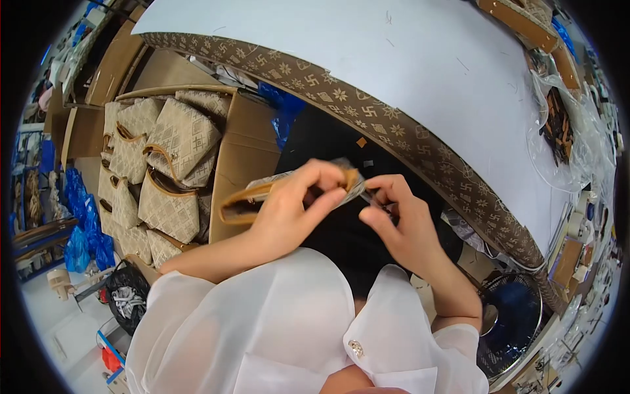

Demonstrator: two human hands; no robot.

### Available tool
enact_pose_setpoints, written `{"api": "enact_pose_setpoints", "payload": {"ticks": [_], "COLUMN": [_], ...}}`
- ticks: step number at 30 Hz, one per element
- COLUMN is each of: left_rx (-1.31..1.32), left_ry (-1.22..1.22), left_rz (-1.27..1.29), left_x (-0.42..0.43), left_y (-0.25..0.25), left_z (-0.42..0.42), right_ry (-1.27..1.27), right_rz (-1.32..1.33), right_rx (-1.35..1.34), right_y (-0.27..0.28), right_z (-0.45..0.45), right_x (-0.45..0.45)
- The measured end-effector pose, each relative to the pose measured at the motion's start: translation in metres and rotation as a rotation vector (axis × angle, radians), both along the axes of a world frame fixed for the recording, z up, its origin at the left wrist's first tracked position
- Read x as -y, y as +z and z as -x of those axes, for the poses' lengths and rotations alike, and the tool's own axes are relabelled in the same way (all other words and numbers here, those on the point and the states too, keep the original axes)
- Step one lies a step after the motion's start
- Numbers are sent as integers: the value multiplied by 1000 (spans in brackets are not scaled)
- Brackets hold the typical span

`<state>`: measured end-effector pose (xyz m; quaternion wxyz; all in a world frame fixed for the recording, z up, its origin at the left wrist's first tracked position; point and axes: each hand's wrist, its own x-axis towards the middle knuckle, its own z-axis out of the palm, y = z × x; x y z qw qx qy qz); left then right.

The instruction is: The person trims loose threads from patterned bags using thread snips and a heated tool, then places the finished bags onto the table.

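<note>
A beige patterned handbag with tan trim [231, 211] is held above my lap, its open mouth toward the left. My left hand [295, 205] is closed around it, with thumb and fingers pinching the tan-edged far end. Close beside that end, my right hand [408, 222] has its thumb and fingers bent together around something small and dark. What this is, I cannot make out; the fingers partly hide it and it is blurred. Much of the bag's body lies behind my left hand and forearm.
To the left, a cardboard box [246, 148] holds several similar beige handbags [184, 138]. A white-topped table [407, 59] with a brown patterned edge curves ahead of me. Clear plastic bags [590, 148] lie at its right. A round fan [515, 322] stands at lower right.
</note>
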<state>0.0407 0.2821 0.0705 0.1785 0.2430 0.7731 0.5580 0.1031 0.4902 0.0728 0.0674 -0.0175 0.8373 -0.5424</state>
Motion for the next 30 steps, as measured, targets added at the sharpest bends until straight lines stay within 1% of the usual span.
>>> {"api": "enact_pose_setpoints", "payload": {"ticks": [1, 2, 3, 4, 6, 7, 8, 10, 11, 13, 14, 15, 17, 18, 19, 20, 21, 22, 24, 25, 27, 28, 30], "left_rx": [284, 566, 571, 526, 432, 436, 95, -595, -599, -522, -475, -466, -153, 7, 15, 139, 258, 375, 378, 377, 387, 314, 165], "left_ry": [49, 95, 97, -4, -210, -215, -259, -337, -348, -504, -583, -595, -640, -655, -657, -645, -630, -612, -641, -673, -719, -724, -727], "left_rz": [-114, -229, -227, -117, 108, 117, 194, 319, 313, 122, 26, 18, -58, -92, -95, -35, 28, 94, 90, 76, 75, 33, -58], "left_x": [-2, -3, -1, 5, 13, 11, 8, -1, -7, -22, -27, -29, -29, -30, -32, -33, -35, -35, -31, -29, -29, -30, -31], "left_y": [6, 11, 17, 24, 33, 34, 34, 31, 19, -31, -45, -47, -48, -46, -45, -42, -36, -33, -35, -37, -39, -40, -41], "left_z": [3, 8, 13, 21, 37, 45, 56, 75, 83, 92, 95, 100, 110, 110, 108, 106, 103, 101, 95, 92, 83, 76, 64], "right_ry": [8, -74, -158, -246, -295, -345, -397, -400, -395, -403, -409, -413, -425, -376, -325, -271, -272, -189, -29, -38, -1, 16, -13], "right_rz": [-1, -23, -44, -62, -20, 18, 54, 46, 30, 6, -9, -26, -49, -17, 18, 55, 58, 43, 17, 24, 170, 245, 249], "right_rx": [5, -40, -83, -127, -122, -119, -118, -145, -180, -213, -215, -212, -200, -187, -178, -171, -168, -159, -142, -143, -57, -14, -26], "right_y": [-5, -11, -18, -23, -31, -35, -38, -44, -46, -52, -55, -58, -60, -58, -55, -53, -51, -49, -49, -51, -57, -60, -65], "right_z": [1, 3, 4, 5, 9, 12, 13, 10, 9, 7, 5, 1, -7, -13, -17, -20, -23, -25, -30, -32, -42, -47, -50], "right_x": [8, 19, 30, 35, 37, 38, 40, 39, 36, 30, 28, 25, 19, 17, 15, 14, 13, 14, 15, 13, 7, 5, -7]}}
